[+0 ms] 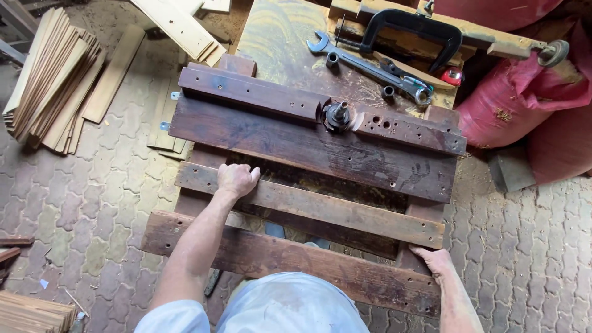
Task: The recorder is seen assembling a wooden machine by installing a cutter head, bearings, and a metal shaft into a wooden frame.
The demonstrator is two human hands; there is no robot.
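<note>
— Nearest the lens was the person's pale shirt, and just past it the lowest plank (290,259) of a dark wooden frame (308,148) that lay flat on the desk (277,37). Where were the hands?

— Left hand (237,179) was up on the second plank (320,206), fingers curled over its far edge near the left end — clenched on the wood. Right hand (435,259) sat at the frame's near right corner, palm down where the lowest plank met the right side rail (431,213); whether it gripped or only pressed, I could not tell.

— And which way did the planks run?

— Crosswise to the body, long axis left to right and tipped a little, the right ends lying lower in the view. So each hand had one end of the frame — the left farther from the body, the right closer in.

— What lay beyond?

— A metal spindle (338,115) stood up through the top rail (320,108), well ahead of both hands. Past it, on the desk, lay a long spanner (364,65) and a black C-clamp (413,28). Red sacks (524,98) were at the right, stacked boards (52,80) on the paved floor (92,197) at the left.
</note>
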